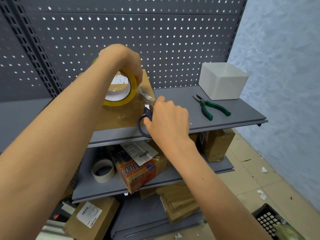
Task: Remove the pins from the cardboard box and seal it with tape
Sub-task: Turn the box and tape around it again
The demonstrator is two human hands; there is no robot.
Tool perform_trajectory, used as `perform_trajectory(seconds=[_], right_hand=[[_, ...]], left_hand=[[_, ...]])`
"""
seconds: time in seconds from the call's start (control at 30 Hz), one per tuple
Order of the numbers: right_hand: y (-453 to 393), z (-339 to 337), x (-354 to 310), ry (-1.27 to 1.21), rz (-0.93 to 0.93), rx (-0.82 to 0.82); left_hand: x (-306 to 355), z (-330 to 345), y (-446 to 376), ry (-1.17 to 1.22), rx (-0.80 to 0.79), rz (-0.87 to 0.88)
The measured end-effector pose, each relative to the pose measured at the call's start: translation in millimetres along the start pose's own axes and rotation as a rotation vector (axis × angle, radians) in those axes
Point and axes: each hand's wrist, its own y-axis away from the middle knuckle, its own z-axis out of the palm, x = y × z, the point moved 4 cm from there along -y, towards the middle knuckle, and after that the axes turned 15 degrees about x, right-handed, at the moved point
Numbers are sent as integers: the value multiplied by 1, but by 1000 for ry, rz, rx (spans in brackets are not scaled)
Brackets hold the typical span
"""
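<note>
Right hand grips scissors, blades at the tape strip; left hand clasps the tape roll above the box on the top shelf; pliers lie right.

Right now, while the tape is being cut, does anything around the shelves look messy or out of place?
Yes. Torn paper scraps litter the floor tiles at right, and the printed carton on the middle shelf lies tilted, its corner overhanging the front edge.

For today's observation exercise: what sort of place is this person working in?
Probably a stockroom or packing area: grey metal shelves backed by pegboard, with parcels bearing shipping labels stacked below.
</note>
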Motion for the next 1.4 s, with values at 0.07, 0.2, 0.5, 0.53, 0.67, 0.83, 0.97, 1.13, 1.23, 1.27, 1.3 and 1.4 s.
perform_trajectory(seconds=[0.07, 0.2, 0.5, 0.53, 0.67, 0.83, 0.97, 1.13, 1.23, 1.27, 1.3, 1.4], right_hand=[[0, 0, 0, -6, -3, 0], [0, 1, 0, -24, -10, -5], [0, 9, -1, -50, 23, -11], [1, 10, -2, -54, 26, -12], [3, 11, -4, -99, 54, -24], [2, 0, 9, -233, 163, -48], [-8, -6, 30, -412, 317, 42], [-23, 0, 61, -467, 448, 157], [-30, 20, 77, -388, 472, 59], [-30, 27, 80, -371, 478, 20], [-29, 35, 82, -356, 485, -10], [-21, 50, 82, -295, 476, -55]], left_hand=[[-1, 0, -1, -13, 2, -5], [-1, 1, -2, -28, 11, -4], [2, 0, 3, -2, -6, 6], [2, -1, 4, 9, -8, 5], [0, -3, 8, 46, -4, -2], [-4, -2, 10, 67, 7, -19], [-8, -3, 12, 96, -1, -37], [-6, -6, 18, 122, 6, -34], [-5, -7, 20, 131, 17, -32], [-4, -7, 20, 132, 21, -30], [-4, -7, 21, 132, 21, -30], [-5, -8, 21, 134, 18, -30]])
